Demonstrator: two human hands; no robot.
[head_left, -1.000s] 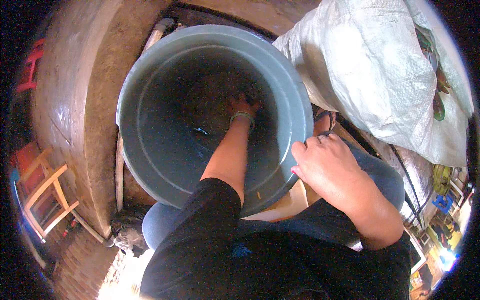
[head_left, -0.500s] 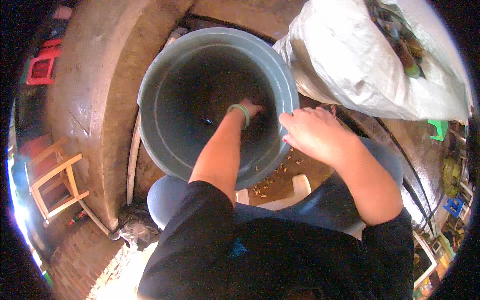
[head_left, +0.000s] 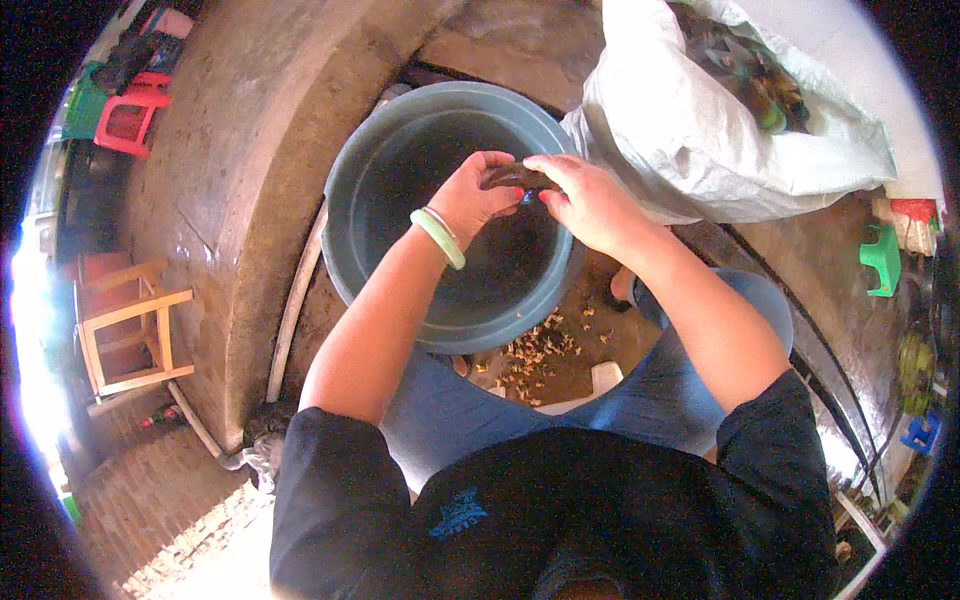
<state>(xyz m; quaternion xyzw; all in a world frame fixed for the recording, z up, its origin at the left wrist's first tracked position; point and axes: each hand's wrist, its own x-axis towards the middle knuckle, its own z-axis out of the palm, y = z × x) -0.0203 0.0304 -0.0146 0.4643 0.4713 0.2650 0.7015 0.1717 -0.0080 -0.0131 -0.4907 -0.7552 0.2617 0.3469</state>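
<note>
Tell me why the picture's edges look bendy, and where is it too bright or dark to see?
In the head view, the fisheye lens bends straight edges and leaves black corners; in the head view, glare whitens the floor at lower left; in the head view, the tub is shadowy inside, and the dark thing in the left hand and right hand looks murky.

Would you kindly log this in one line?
left grip: on dark elongated object; right grip: on same object; below: round blue-grey plastic tub

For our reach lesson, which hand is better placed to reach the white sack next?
Probably the right hand: it is nearer the white sack, which stands to the right. The left hand is farther away. Both hands grip the dark shell.
</note>
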